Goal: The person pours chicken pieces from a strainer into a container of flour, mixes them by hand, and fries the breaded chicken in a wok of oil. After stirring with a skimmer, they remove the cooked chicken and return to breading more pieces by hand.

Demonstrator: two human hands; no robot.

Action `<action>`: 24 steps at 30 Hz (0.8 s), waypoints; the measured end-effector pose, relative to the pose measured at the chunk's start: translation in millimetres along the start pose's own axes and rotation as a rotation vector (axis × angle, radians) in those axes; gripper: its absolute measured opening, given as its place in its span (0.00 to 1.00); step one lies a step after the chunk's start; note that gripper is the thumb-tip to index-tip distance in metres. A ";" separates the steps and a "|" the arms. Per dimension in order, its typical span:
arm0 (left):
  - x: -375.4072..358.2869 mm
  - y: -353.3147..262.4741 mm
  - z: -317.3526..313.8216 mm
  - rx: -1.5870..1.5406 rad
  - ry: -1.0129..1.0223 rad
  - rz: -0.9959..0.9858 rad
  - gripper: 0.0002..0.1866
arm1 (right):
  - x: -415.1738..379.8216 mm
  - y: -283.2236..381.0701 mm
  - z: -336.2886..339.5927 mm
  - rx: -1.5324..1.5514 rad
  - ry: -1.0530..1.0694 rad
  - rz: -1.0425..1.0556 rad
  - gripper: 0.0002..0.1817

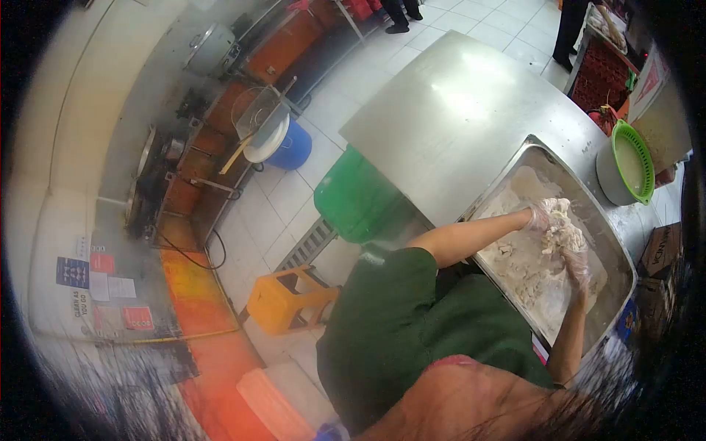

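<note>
A deep metal tray (pixel 625 294) holds a wide layer of pale flour (pixel 529 283) with lumps in it. Both my hands are over it in clear plastic gloves dusted white. My left hand (pixel 543 217) is curled around one side of a lumpy flour-coated clump (pixel 565 234). On the clump's other side, my right hand (pixel 576 263) grips it with bent fingers. What lies under the coating cannot be made out. Smaller coated bits lie in the flour below my hands.
The tray sits on a steel table (pixel 456 95). Beside it stands a pale tub with a green basket (pixel 636 165). A green bin (pixel 360 195), yellow stool (pixel 290 298) and blue bucket (pixel 290 143) are on the tiled floor. Two people's legs (pixel 397 13) (pixel 568 33) show behind.
</note>
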State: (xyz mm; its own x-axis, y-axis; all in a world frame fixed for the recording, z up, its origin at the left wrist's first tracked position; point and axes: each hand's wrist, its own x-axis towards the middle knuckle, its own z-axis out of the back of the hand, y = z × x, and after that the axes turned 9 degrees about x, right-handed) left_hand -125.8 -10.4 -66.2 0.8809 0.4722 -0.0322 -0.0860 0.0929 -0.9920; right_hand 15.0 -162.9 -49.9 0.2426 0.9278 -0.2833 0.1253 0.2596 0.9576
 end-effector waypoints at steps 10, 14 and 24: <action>18.1 17.9 16.4 0.676 0.203 -0.286 0.19 | -37.6 28.4 5.3 0.099 -0.080 0.061 0.21; 26.1 7.0 11.9 0.953 0.409 -0.156 0.19 | -32.5 11.8 25.1 0.003 -0.058 0.120 0.21; 3.6 42.6 57.5 1.118 0.793 0.222 0.29 | -12.5 -46.3 56.4 -0.832 -0.149 -0.036 0.26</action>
State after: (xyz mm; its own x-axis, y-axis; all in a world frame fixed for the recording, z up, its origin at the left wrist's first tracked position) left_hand -153.0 45.7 -101.6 0.7938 -0.0141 -0.6080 -0.2487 0.9048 -0.3458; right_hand 60.4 -201.6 -93.6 0.3835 0.8856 -0.2621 -0.6000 0.4547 0.6583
